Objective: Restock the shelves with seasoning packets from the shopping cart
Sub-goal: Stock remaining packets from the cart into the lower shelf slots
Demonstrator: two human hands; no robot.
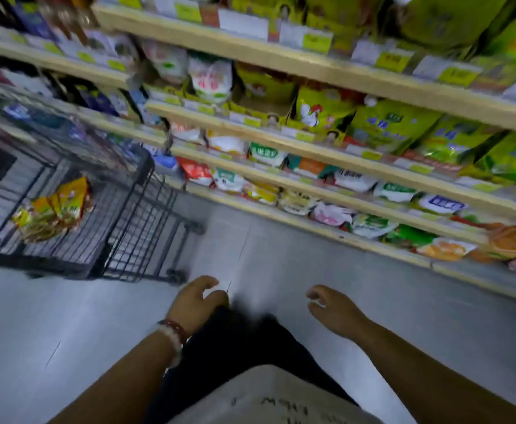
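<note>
A black wire shopping cart point(134, 215) stands at the left, and a pile of yellow-orange seasoning packets point(56, 209) lies on its floor. Wooden shelves point(281, 59) run across the top and right, filled with green, white and red packets. My left hand point(197, 301) hangs low in front of me with fingers loosely curled and holds nothing; a beaded bracelet sits on its wrist. My right hand point(331, 310) hangs to its right, also loosely curled and empty. Both hands are apart from the cart and the shelves. The picture is blurred.
Grey floor point(52, 332) spreads between me and the cart. The lowest shelf row point(373, 228) holds flat pouches near floor level on the right. My dark trousers point(238, 341) and white shirt fill the bottom centre.
</note>
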